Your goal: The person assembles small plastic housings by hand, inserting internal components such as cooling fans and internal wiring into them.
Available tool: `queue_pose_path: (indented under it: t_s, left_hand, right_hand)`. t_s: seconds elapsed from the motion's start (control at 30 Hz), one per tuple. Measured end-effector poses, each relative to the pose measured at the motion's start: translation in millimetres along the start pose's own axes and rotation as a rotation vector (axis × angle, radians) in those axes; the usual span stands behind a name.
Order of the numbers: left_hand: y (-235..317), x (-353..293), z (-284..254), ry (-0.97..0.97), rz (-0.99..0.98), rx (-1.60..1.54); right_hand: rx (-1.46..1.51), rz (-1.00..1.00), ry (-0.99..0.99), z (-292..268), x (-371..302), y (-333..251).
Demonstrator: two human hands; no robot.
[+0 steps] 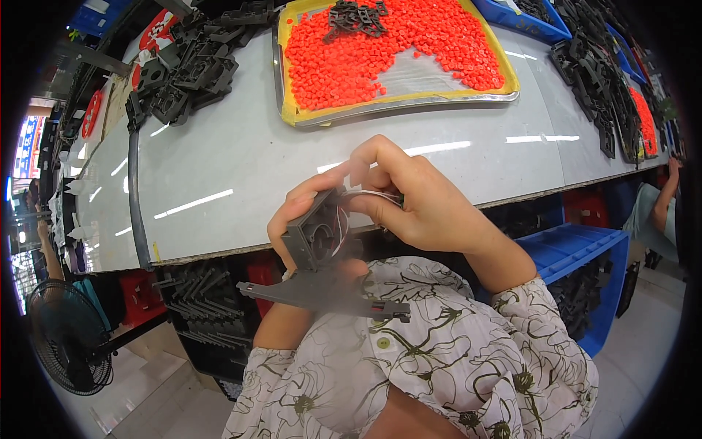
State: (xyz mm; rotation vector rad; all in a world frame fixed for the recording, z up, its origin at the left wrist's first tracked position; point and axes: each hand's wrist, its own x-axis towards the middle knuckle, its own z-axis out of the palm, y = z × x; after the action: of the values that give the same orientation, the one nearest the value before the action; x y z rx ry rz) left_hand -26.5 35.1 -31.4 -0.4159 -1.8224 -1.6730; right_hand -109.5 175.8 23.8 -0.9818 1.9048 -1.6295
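At the edge of the tabletop, holds the part in clamped fingers of the left hand, seemingly for steadiness; pinches wires between fingers of the right hand, apparently for control. Faces the tray of red pieces, probably within reach.
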Motion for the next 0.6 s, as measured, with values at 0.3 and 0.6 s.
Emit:
queue_pose_path:
  t_s: [0.3,0.6]
  left_hand:
    - [3.8,-3.8,3.0,0.074,-0.16,-0.077]
    - [7.3,3.0,1.6,0.066,-0.202,-0.06]
  right_hand:
    - [-0.135,0.104,0.057,-2.9,-1.6,-8.9]
    - [-0.259,0.011,0.033,-6.0,-7.7,-7.6]
